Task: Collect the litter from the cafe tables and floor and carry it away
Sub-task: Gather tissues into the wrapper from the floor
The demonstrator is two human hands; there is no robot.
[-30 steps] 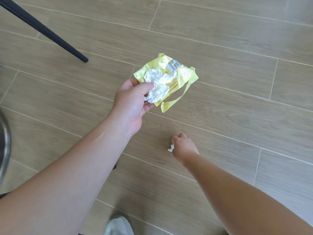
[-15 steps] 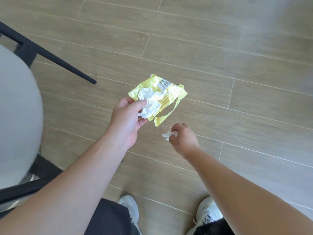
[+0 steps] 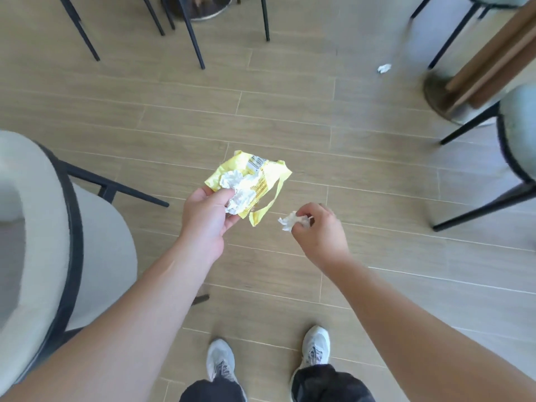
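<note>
My left hand [image 3: 207, 219] grips a crumpled yellow wrapper [image 3: 269, 175] together with a wad of white paper [image 3: 237, 191] pressed on top of it by the thumb. My right hand [image 3: 320, 233] pinches a small scrap of white paper [image 3: 288, 221] between thumb and fingertips, just right of the wrapper and apart from it. Both hands are held at about waist height over the wood-look floor [image 3: 362, 158]. Another small white scrap of litter [image 3: 384, 68] lies on the floor at the upper right.
A pale cushioned chair [image 3: 43, 242] with a black frame stands close on my left. Black chair legs [image 3: 194, 33] crowd the top. A round table base [image 3: 441, 97] with a wooden post and a green chair [image 3: 519, 132] stand at the right. My two shoes [image 3: 220, 361] are below.
I have stood up from the floor, so the view is higher and wider. My right hand lifted the small white scrap off the floor and rose beside the wrapper.
</note>
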